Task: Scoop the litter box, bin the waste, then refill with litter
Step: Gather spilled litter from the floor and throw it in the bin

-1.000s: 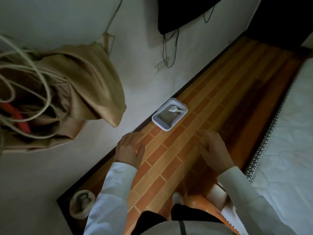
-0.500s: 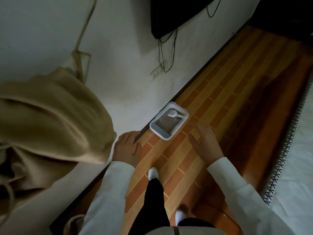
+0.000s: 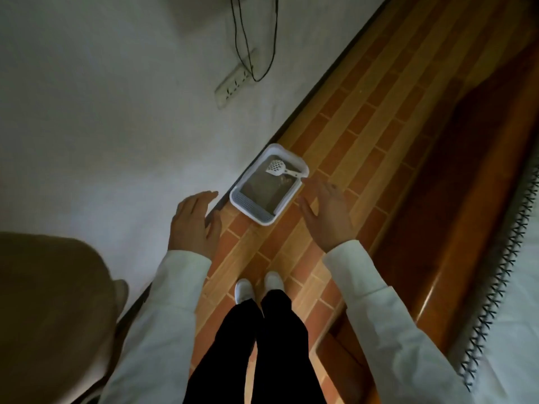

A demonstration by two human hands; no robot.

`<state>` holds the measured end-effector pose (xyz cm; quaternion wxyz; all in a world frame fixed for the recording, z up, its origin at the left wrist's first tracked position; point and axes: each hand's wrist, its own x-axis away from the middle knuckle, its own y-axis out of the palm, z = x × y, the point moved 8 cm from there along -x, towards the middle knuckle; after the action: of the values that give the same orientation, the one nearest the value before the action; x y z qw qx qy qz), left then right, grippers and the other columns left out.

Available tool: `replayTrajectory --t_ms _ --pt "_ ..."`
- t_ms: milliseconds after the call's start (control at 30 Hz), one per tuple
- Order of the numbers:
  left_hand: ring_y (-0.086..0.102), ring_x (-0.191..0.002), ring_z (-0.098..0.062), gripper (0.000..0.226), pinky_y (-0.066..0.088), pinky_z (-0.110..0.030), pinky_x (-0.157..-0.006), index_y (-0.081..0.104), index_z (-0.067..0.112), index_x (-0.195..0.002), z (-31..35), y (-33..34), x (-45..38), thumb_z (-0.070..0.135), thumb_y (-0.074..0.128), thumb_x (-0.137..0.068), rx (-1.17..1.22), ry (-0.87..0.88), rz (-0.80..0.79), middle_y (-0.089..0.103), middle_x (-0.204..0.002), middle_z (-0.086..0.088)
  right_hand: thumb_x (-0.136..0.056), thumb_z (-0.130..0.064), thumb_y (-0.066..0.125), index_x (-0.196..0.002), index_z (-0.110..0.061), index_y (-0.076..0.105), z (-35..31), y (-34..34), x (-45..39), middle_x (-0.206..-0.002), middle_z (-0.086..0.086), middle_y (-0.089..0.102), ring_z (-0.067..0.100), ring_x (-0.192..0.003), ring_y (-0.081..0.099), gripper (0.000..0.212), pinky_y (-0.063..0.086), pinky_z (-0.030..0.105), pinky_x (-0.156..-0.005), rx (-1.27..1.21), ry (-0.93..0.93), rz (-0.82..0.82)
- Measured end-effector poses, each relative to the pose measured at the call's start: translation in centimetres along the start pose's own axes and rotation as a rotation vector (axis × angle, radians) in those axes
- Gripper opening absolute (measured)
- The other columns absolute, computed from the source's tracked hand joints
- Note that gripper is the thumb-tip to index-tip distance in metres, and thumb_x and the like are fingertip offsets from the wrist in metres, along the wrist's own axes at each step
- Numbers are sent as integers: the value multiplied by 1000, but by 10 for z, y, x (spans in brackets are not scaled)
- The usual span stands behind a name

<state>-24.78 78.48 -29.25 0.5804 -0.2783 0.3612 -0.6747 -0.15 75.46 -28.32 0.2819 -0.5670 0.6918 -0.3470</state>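
A small white litter box [image 3: 253, 212] with grey litter inside sits on the floor against the wall's dark skirting. A white slotted scoop [image 3: 279, 168] lies in its far end, handle resting toward the right rim. My left hand [image 3: 194, 223] hovers to the left of the box, fingers relaxed and holding nothing. My right hand [image 3: 327, 213] is spread open just right of the box, fingertips near its right rim, also empty. Both hands are well above the floor.
The floor is brick-patterned orange tile [image 3: 364, 118]. A wooden bed frame [image 3: 455, 228] and white mattress edge [image 3: 522, 258] run along the right. A power strip [image 3: 233, 86] with black cables hangs on the white wall. A tan fabric bag [image 3: 55, 310] fills the lower left. My feet [image 3: 256, 285] stand below the box.
I have stepped closer to the litter box, which now looks larger. Both hands spread wider and now flank the box. The tan bag slid to the lower left of view.
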Motion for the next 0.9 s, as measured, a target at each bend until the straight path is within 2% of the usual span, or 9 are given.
replayTrajectory --t_ms 100,200,400,567,767,900 --pt "44 -121 -21 36 36 -38 -104 52 19 -127 -41 45 -21 14 49 -91 -17 -22 9 55 -128 -5 -92 -17 57 -127 -8 55 37 47 -31 -122 12 60 31 -110 50 36 39 38 -95 8 -20 -21" --pt "44 -121 -21 38 37 -39 -105 51 19 -128 -91 94 -39 21 45 -90 -37 -40 5 54 -129 -5 -92 -16 56 -126 -6 55 78 107 -57 -121 14 61 33 -110 51 36 42 41 -95 12 -38 -46" --pt "48 -121 -28 39 40 -47 -103 53 14 -126 -198 203 -57 25 42 -91 -92 -74 -36 56 -128 -9 -93 -20 56 -125 -10 55 163 252 -84 -117 11 61 27 -109 51 34 36 26 -91 23 -72 -88" --pt "48 -121 -32 34 39 -53 -103 54 11 -124 -283 299 -60 22 43 -94 -136 -96 -70 57 -128 -12 -95 -26 52 -128 -12 52 231 387 -95 -120 9 58 24 -112 49 36 41 33 -91 54 -96 -196" --pt "47 -124 -27 35 35 -47 -108 53 15 -126 -381 403 -61 28 41 -96 -188 -106 -52 56 -130 -7 -94 -28 53 -125 -15 53 292 526 -116 -121 6 58 20 -112 49 34 34 22 -89 116 -160 -230" --pt "43 -128 -23 36 35 -47 -109 49 17 -130 -430 456 -62 28 40 -97 -164 -60 -32 52 -134 -4 -95 -31 48 -127 -17 51 312 587 -128 -125 3 55 15 -114 45 36 32 20 -90 148 -221 -197"
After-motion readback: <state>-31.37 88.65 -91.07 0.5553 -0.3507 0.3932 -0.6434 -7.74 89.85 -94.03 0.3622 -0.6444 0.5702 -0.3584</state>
